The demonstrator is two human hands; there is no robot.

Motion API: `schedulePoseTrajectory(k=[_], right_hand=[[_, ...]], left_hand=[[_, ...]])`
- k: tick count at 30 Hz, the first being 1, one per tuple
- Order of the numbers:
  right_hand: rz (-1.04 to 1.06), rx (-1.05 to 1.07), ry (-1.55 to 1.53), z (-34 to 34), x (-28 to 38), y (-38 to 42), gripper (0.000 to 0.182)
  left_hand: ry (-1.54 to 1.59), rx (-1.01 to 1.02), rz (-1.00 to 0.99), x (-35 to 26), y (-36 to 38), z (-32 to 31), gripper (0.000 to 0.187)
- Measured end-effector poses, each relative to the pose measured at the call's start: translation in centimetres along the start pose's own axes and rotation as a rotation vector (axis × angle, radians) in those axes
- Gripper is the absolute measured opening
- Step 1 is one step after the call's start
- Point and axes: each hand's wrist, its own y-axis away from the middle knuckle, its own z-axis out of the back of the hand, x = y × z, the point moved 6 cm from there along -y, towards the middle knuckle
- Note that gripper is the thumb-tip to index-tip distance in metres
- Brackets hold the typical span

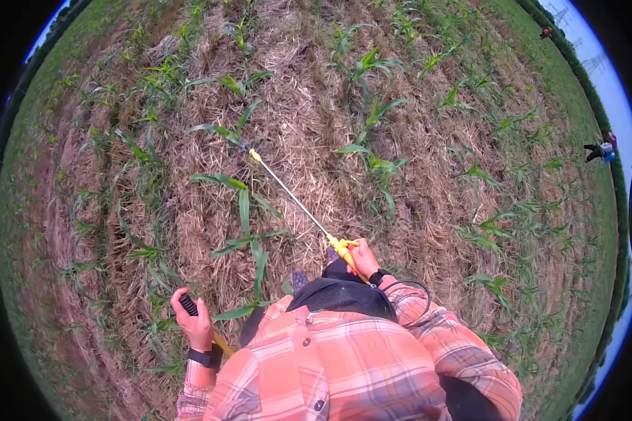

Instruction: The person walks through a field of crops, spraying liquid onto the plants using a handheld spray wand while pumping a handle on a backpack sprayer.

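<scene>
My right hand [363,258] is wrapped round the yellow handle of a spray wand [293,198] in front of my waist. Its thin pale tube slants up and left to a yellow nozzle end [254,155] beside a young corn plant [230,135]. At the lower left, my left hand [195,321] grips a black ribbed lever grip [187,304]. A yellow bar [222,344] shows by that wrist, partly hidden by my sleeve. A dark hose [423,289] loops near my right forearm.
Rows of young corn [379,165] run away on both sides, with dry straw [298,112] between them. One person [601,149] with a blue-and-white load stands at the far right edge; another, small person [545,33] is farther off. Pylons [595,64] rise beyond the trees.
</scene>
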Motion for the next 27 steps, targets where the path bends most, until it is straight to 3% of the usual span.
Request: schedulePoseTrajectory(k=[1,5,15,16,21,24,25,27], right_hand=[[-0.003,-0.010,-0.037,-0.5,-0.2,-0.4,0.020],[-0.035,-0.041,-0.107,2.0,1.2,-3.8,0.020],[-0.006,-0.110,-0.097,8.1,5.2,-11.7,0.019],[-0.015,-0.099,-0.093,8.7,5.3,-12.0,0.019],[-0.014,-0.118,-0.085,11.6,7.0,-13.8,0.020],[-0.031,-0.139,0.076,12.9,8.6,-13.9,0.046],[-0.031,-0.136,0.076,13.2,7.9,-14.7,0.046],[0.194,-0.195,0.216,14.0,8.1,-15.7,0.053]], left_hand=[[-0.013,-0.013,0.001,0.0,0.1,0.6,0.029],[-0.013,0.009,-0.082,-0.8,-2.6,-8.0,0.027],[-0.079,0.016,-0.148,-6.1,-10.1,-15.8,0.029],[-0.063,0.053,-0.057,-6.3,-10.5,-16.4,0.029],[-0.118,0.088,-0.085,-5.9,-12.7,-20.8,0.029],[-0.091,0.091,-0.067,-6.2,-13.5,-22.1,0.028],[-0.093,0.100,-0.048,-6.3,-13.8,-22.4,0.028],[-0.097,0.106,-0.024,-7.3,-14.0,-22.8,0.028]])
